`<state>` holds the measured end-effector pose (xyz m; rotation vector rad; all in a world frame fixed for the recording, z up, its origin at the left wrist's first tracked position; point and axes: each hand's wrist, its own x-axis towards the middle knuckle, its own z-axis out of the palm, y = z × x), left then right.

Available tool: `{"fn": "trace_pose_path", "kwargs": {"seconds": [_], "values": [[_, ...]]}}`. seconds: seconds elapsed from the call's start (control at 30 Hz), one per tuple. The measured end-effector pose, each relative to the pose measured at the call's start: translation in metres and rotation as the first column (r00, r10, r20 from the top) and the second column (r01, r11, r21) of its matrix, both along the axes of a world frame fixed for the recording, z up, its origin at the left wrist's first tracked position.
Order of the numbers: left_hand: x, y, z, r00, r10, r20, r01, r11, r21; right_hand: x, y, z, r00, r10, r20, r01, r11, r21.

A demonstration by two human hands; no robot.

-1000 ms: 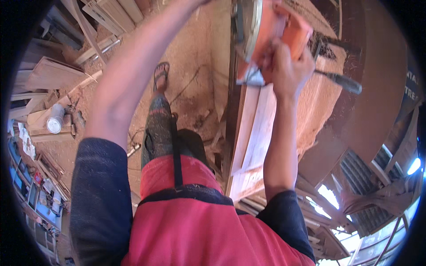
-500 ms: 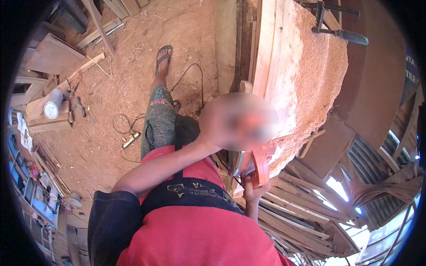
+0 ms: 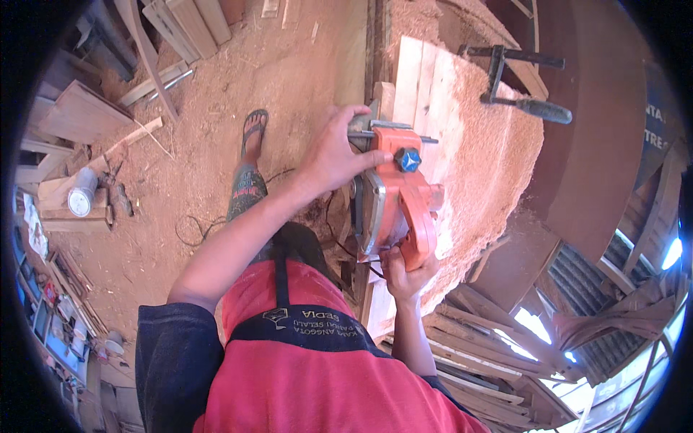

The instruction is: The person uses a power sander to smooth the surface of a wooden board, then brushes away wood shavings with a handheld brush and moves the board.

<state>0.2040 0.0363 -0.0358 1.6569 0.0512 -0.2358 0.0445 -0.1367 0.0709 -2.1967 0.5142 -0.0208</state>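
An orange electric planer [image 3: 395, 202] with a blue-topped front knob sits on a pale wooden board [image 3: 426, 86]. My right hand [image 3: 408, 274] is closed around its rear handle. At the planer's front, my left hand [image 3: 339, 153] grips the side, with the thumb over the orange body by the knob and the fingers at the side guide. The planer hides the board beneath it. A dark cord hangs from its rear near my right hand.
Thick wood shavings [image 3: 498, 151] cover the board's right side. A metal clamp [image 3: 509, 86] with a dark handle stands at the far right. Stacked planks [image 3: 469, 361] lie at the near right. On the dusty floor at left are a white can [image 3: 83, 191] and wood offcuts [image 3: 86, 112].
The planer has moved farther away along the board with both my hands on it. My view has shifted, and the clamp appears lower in it.
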Motion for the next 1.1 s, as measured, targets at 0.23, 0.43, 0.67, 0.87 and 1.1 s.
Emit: {"fn": "trace_pose_path", "kwargs": {"seconds": [0.23,0.43,0.67,0.87,1.1], "values": [[0.126,0.016,-0.018,0.998,-0.064,-0.030,0.064,0.998,0.021,0.127,0.014,-0.009,0.981,0.174,0.089,-0.170,0.984,-0.050],[0.211,0.027,-0.022,0.995,-0.050,0.083,0.045,0.997,0.054,0.212,0.024,-0.017,0.990,0.111,0.089,-0.111,0.994,-0.001],[0.300,0.053,0.011,0.974,0.071,0.214,-0.101,0.986,0.130,0.304,0.032,-0.001,0.970,0.171,0.173,-0.179,0.983,0.031],[0.091,0.007,0.028,0.992,0.058,0.110,-0.055,0.998,-0.029,0.103,0.014,0.030,0.967,0.219,0.130,-0.163,0.925,-0.342],[-0.050,-0.010,0.022,0.997,-0.044,-0.057,0.047,0.997,0.061,-0.051,-0.010,0.023,0.992,0.037,-0.118,-0.048,0.994,-0.094]]}}
